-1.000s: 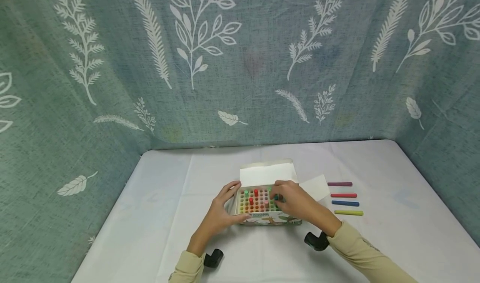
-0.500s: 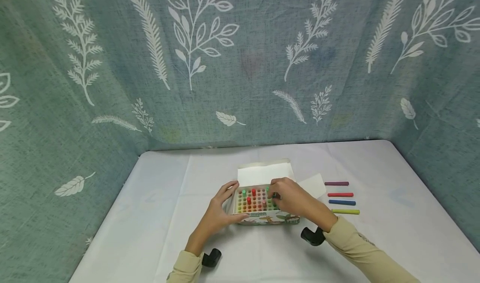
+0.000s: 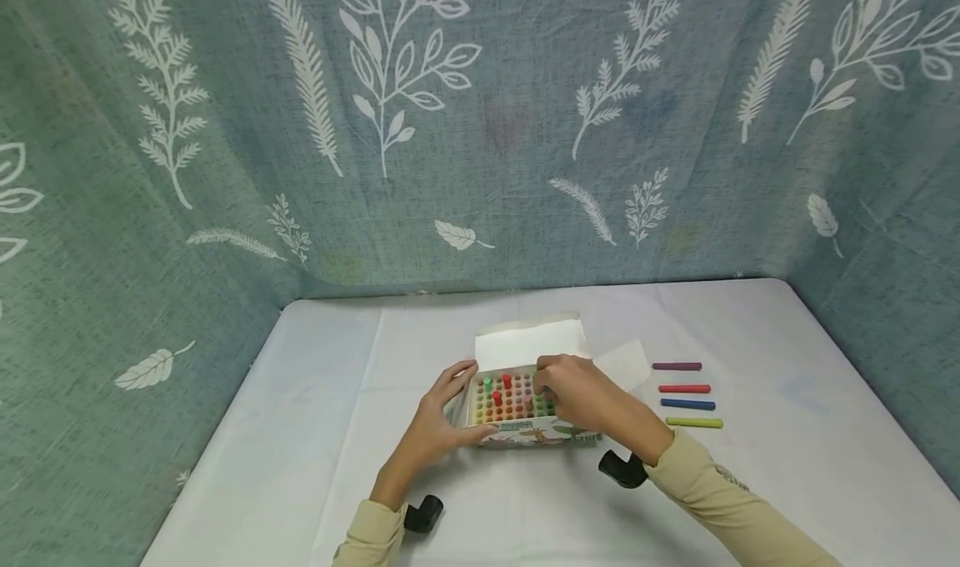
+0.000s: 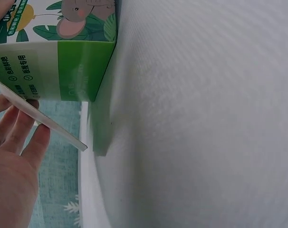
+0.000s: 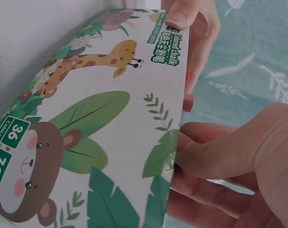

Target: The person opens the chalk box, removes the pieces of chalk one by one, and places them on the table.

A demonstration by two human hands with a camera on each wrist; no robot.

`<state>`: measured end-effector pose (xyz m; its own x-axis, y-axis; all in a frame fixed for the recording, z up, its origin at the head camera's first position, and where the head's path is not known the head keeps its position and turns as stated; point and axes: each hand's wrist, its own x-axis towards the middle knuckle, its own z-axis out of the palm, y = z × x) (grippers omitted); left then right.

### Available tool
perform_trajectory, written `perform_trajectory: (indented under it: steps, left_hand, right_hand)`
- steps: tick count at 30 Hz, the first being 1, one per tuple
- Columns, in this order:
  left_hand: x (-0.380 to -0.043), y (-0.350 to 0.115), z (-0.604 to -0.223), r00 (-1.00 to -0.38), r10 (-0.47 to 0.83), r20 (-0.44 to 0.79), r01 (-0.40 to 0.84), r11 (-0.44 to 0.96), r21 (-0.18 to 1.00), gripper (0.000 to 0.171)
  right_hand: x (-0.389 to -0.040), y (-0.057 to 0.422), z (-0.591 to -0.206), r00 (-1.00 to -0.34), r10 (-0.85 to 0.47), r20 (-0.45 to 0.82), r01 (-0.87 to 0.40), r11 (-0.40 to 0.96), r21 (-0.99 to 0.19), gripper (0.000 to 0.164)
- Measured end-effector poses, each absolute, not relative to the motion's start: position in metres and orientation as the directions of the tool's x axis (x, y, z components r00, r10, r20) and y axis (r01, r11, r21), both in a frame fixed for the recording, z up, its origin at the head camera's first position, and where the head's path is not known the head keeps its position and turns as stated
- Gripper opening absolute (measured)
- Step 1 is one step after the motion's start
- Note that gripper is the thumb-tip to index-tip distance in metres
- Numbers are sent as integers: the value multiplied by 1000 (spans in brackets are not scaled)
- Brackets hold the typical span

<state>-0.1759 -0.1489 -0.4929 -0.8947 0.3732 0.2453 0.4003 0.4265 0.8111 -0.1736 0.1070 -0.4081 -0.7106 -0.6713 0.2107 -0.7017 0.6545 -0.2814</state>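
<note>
An open box of coloured chalk [image 3: 536, 435], printed with cartoon animals, sits mid-table with its white lid [image 3: 532, 346] folded back. My left hand [image 3: 438, 425] grips its left end, thumb on the front panel and fingers by the back corner. In the left wrist view, those fingers lie against a side flap [image 4: 44, 116]. My right hand [image 3: 581, 396] has its curled fingertips over the right part of the hole grid, pinching a dark chalk stick that they now hide. Among the holes, a green chalk [image 3: 487, 383], a red chalk [image 3: 507, 381] and a pink chalk [image 3: 528, 403] stand raised.
Right of the box lie a purple chalk [image 3: 677, 366], a red chalk stick [image 3: 685, 388], a blue chalk [image 3: 687, 404] and a yellow-green chalk [image 3: 694, 423], roughly parallel. A white side flap [image 3: 626, 365] sticks out at right. Leaf-patterned cloth [image 3: 510, 200] hangs behind the table.
The dark chalk that showed between my right fingers earlier is now hidden by them as the hand shifts slightly left over the holes. My left hand stays on the box.
</note>
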Motion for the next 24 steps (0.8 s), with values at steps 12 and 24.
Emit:
perform_trajectory:
  steps: [12, 24]
  left_hand:
    - [-178, -142, -488, -891, 386, 240, 404, 429, 808, 90]
    - [-176, -139, -484, -896, 379, 233, 401, 463, 790, 91]
  right_hand:
    - [-170, 109, -404, -703, -664, 255, -711, 658, -248, 25]
    - [-173, 131, -369, -675, -574, 464, -737, 552, -390, 16]
